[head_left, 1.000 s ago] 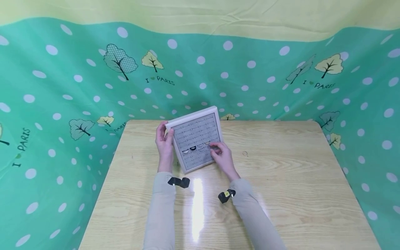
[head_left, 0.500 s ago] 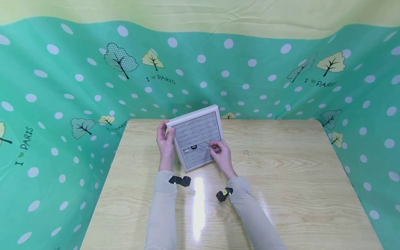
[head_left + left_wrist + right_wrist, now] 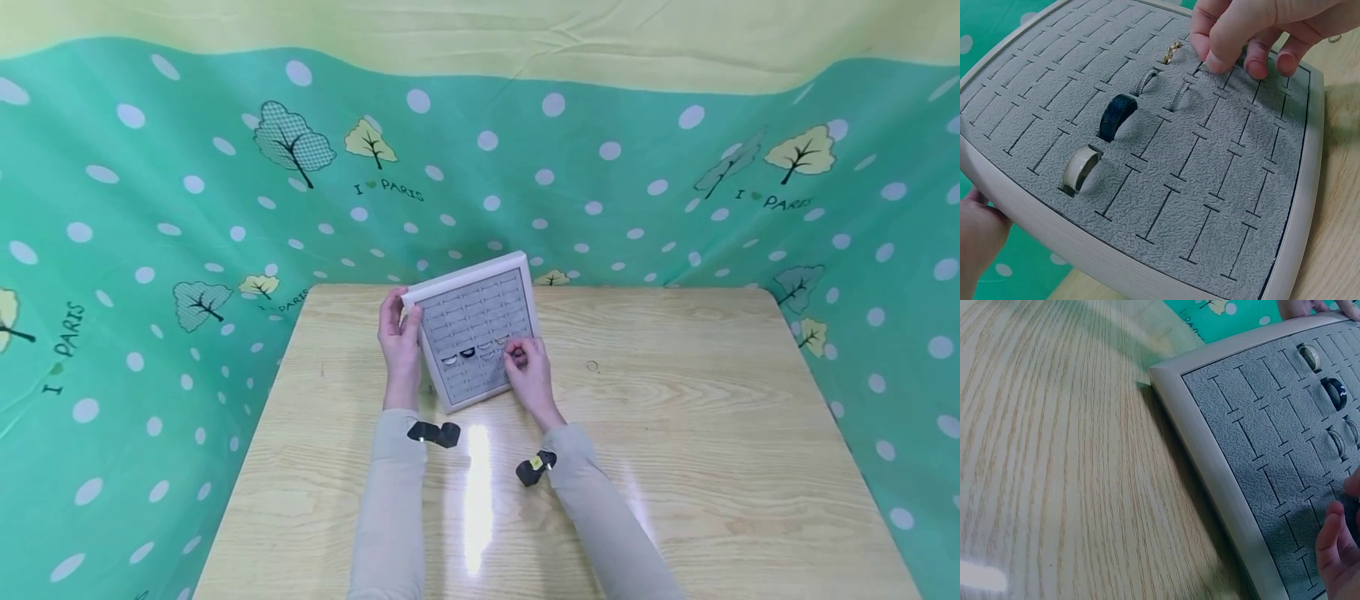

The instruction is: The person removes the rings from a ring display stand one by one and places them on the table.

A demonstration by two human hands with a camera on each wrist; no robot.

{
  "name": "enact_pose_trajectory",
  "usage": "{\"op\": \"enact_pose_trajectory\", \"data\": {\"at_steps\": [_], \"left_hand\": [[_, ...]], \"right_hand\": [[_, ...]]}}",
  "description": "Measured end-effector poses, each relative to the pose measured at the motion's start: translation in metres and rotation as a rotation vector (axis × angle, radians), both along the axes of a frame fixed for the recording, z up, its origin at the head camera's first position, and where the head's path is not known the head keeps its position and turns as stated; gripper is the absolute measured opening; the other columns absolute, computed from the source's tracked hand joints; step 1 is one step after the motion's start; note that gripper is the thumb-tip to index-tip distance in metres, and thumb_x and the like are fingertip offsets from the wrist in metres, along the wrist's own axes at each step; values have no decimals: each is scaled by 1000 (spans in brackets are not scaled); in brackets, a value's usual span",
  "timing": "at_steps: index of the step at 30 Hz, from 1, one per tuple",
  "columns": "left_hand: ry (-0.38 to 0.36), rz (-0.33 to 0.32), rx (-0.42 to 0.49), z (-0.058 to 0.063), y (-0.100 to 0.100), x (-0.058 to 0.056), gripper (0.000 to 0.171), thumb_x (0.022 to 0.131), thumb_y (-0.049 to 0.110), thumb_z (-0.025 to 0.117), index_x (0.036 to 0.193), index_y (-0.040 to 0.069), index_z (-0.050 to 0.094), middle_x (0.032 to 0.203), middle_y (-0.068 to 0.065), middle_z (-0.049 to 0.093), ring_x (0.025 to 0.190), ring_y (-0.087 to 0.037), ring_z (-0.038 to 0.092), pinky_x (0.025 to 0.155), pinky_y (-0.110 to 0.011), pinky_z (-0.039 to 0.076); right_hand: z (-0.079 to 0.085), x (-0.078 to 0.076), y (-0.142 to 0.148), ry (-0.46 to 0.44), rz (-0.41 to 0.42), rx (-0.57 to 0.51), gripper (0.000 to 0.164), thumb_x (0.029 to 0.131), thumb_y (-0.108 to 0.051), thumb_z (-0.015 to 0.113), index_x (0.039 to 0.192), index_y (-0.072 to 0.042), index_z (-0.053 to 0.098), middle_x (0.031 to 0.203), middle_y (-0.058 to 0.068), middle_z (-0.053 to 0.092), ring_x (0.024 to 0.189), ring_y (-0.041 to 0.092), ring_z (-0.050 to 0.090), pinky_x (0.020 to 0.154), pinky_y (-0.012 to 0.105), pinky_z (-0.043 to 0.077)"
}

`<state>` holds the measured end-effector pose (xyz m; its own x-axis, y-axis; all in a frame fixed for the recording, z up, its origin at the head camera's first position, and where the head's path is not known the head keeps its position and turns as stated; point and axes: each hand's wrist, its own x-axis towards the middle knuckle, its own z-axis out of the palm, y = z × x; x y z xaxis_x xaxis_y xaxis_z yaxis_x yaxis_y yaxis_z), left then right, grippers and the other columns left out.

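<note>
A ring display tray [image 3: 468,312] with a pale frame and grey slotted foam leans back, tilted, on the table. My left hand [image 3: 401,346] holds its upper left corner, thumb on the front. At the foam's right side, my right hand [image 3: 532,379] pinches what seems a small ring at a slot; the fingertips hide it. Beside these fingers in the left wrist view sits a gold ring [image 3: 1172,52]. Two thin silver rings, one nearer the gold [image 3: 1145,82] and the other [image 3: 1180,97], stand in slots, then a wide dark blue ring [image 3: 1116,117] and a whitish ring [image 3: 1080,170].
Another thin ring [image 3: 592,366] lies on the wooden table [image 3: 712,450], to the right of the tray. A green dotted curtain [image 3: 495,175] hangs behind the table and along both sides.
The right hand stays at the same slot while its fingers draw in closer against the foam. The left hand and the tray hold still; the head view shifts slightly.
</note>
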<state>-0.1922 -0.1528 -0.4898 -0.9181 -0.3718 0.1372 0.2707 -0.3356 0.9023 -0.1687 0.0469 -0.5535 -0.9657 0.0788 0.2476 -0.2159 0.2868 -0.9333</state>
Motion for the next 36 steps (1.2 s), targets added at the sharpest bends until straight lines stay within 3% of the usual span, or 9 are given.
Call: {"op": "enact_pose_trajectory", "data": {"at_steps": [5, 12, 21, 25, 28, 36], "left_hand": [[-20, 3, -11, -1, 0, 3, 40, 94, 6, 59, 133, 10, 49, 139, -8, 50, 110, -24, 57, 94, -35, 50], [-33, 6, -15, -2, -2, 4, 43, 94, 5, 58, 136, 6, 47, 139, -9, 49, 110, -26, 57, 94, -37, 50], [-18, 4, -1, -4, 0, 0, 39, 93, 7, 60, 131, 12, 52, 137, -7, 52, 110, -25, 58, 94, -37, 50], [-3, 7, -2, -4, 0, 0, 39, 93, 7, 60, 131, 12, 52, 137, -8, 52, 110, -25, 58, 93, -37, 50], [-3, 7, 3, -3, 0, -1, 37, 93, 7, 60, 129, 15, 54, 135, -6, 53, 109, -24, 58, 92, -36, 51], [9, -7, -5, -2, 0, -1, 40, 94, 8, 59, 133, 9, 49, 136, -7, 52, 108, -24, 58, 92, -34, 51]], "right_hand": [[-1, 5, 1, -16, 26, -16, 11, 83, 10, 62, 88, 2, 57, 97, 12, 47, 81, 22, 54, 72, 24, 51], [0, 12, 0, -118, 67, -77, 10, 85, 7, 61, 90, 0, 56, 105, 10, 43, 87, 23, 56, 73, 28, 56], [10, 18, 4, -153, 55, -122, 9, 84, 9, 61, 91, 4, 56, 105, 16, 51, 91, 29, 57, 81, 39, 55], [8, 20, 7, -148, 56, -121, 10, 85, 9, 62, 93, 7, 57, 101, 18, 54, 88, 27, 59, 78, 35, 55], [-3, 19, 11, -160, 34, -111, 10, 84, 7, 63, 92, 2, 58, 99, 12, 56, 85, 22, 59, 76, 30, 55], [-11, 22, 24, -196, 18, -107, 11, 85, 7, 62, 94, 2, 59, 102, 13, 55, 85, 22, 59, 73, 25, 53]]}}
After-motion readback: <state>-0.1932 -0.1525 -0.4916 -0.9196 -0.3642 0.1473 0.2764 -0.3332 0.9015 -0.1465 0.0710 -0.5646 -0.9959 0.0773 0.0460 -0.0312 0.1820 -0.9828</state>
